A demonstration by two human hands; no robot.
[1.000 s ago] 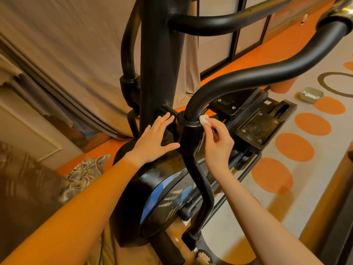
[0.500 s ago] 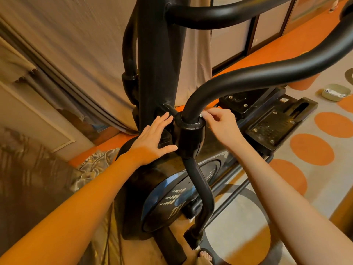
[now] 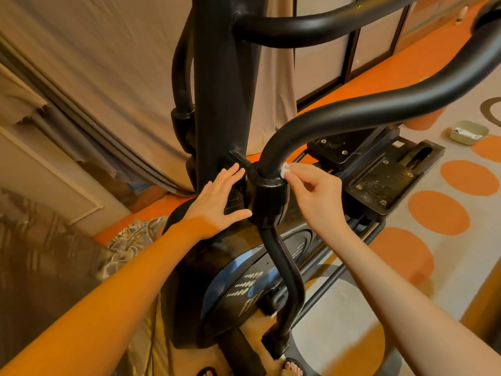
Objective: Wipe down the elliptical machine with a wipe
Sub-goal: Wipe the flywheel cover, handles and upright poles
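Your right hand [image 3: 315, 191] pinches a small white wipe [image 3: 285, 169] against the base of the curved handlebar [image 3: 352, 115], right where it meets the black collar [image 3: 267, 194] of the elliptical machine [image 3: 225, 104]. Your left hand [image 3: 217, 204] lies flat, fingers straight, bracing on the housing beside the post. You look mid-task: this joint is being cleaned, though I can't tell from the dim light which parts are already done. The pedals [image 3: 379, 180] look dusty, and the flywheel cover [image 3: 244, 289] likely remains.
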